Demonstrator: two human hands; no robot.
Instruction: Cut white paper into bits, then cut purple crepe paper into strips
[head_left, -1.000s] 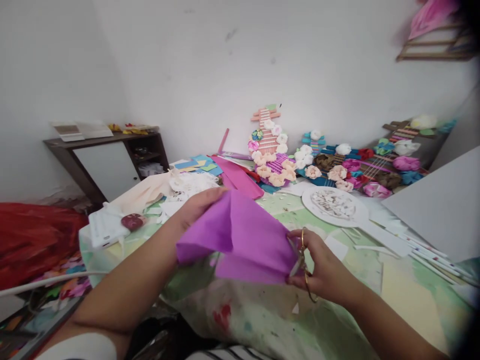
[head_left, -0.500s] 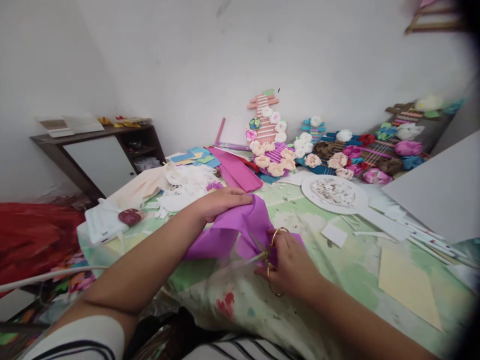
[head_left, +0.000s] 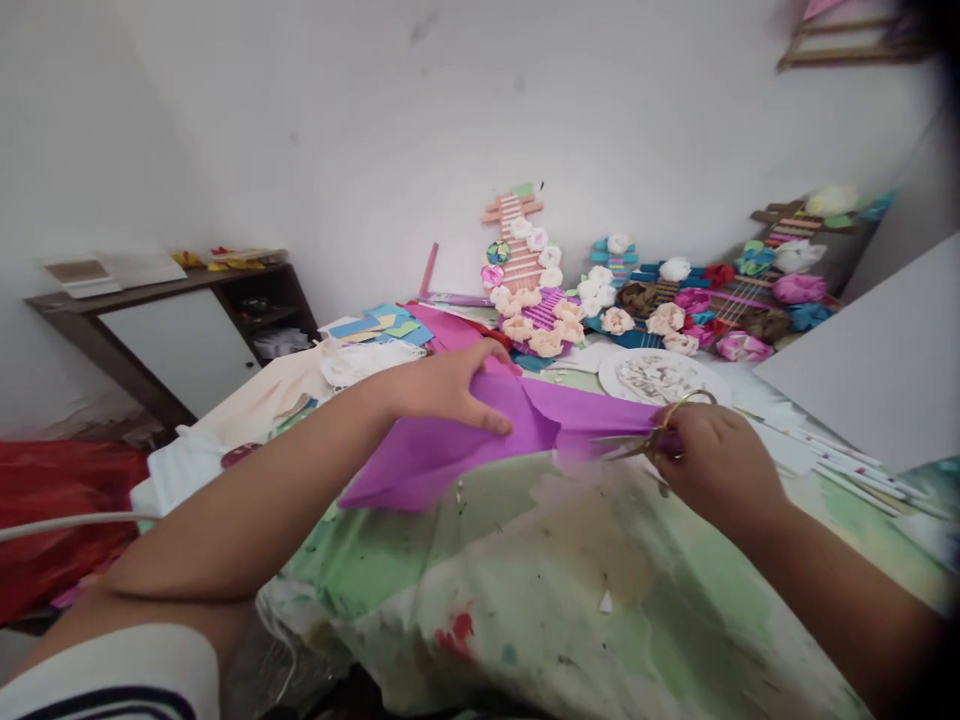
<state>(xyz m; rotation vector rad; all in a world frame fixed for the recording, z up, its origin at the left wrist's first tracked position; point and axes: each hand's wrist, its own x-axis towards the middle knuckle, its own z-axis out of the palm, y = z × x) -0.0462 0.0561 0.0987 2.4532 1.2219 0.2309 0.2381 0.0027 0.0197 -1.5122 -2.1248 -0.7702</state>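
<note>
A sheet of purple crepe paper (head_left: 427, 455) lies over the near part of the table, with a cut edge near its middle. My left hand (head_left: 450, 390) grips its upper edge, thumb on top of the sheet and fingers curled over behind. In my right hand (head_left: 712, 455) are scissors (head_left: 637, 443) with gold handles, their blades pointing left along a purple strip (head_left: 600, 410). That strip stretches from the sheet to my right fingers and looks pulled taut. Part of the scissors' handles is hidden by the fingers.
Paper-flower crafts (head_left: 540, 310) lean against the wall behind the table. A white paddle-shaped board (head_left: 589, 375) with scraps lies right of centre, near white sticks (head_left: 862, 470). Coloured paper pieces (head_left: 375, 325) and white shreds (head_left: 360, 360) lie at the left. A cabinet (head_left: 180, 340) stands beyond.
My right hand has moved right with the scissors, drawing the purple strip out from the sheet. My left hand has spread its thumb lower on the paper. The view has shifted slightly.
</note>
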